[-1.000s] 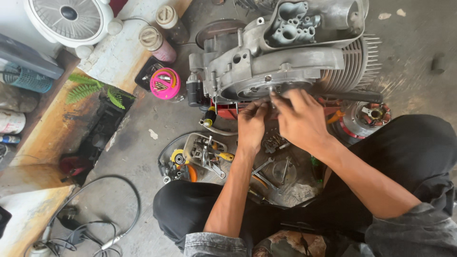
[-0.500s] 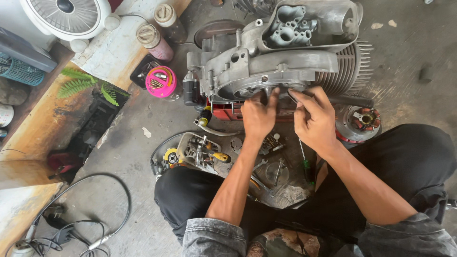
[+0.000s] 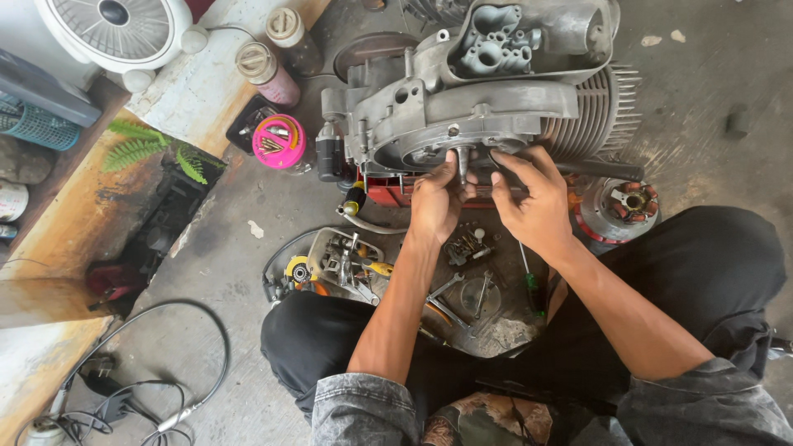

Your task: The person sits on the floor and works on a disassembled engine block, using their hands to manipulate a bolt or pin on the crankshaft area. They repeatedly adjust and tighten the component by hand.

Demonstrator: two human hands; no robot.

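The grey engine case (image 3: 462, 99) lies on the concrete floor (image 3: 248, 239) at twelve o'clock, its shaft (image 3: 462, 161) facing the person, so the left hand (image 3: 436, 202) pinches it while the right hand (image 3: 537, 206) steadies alongside, fingers half-curled, seemingly empty.

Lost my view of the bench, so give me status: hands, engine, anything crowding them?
Left hand and right hand both at the shaft in the engine case opening. Grip unclear. Screwdriver and tool tray lie below the wrists.
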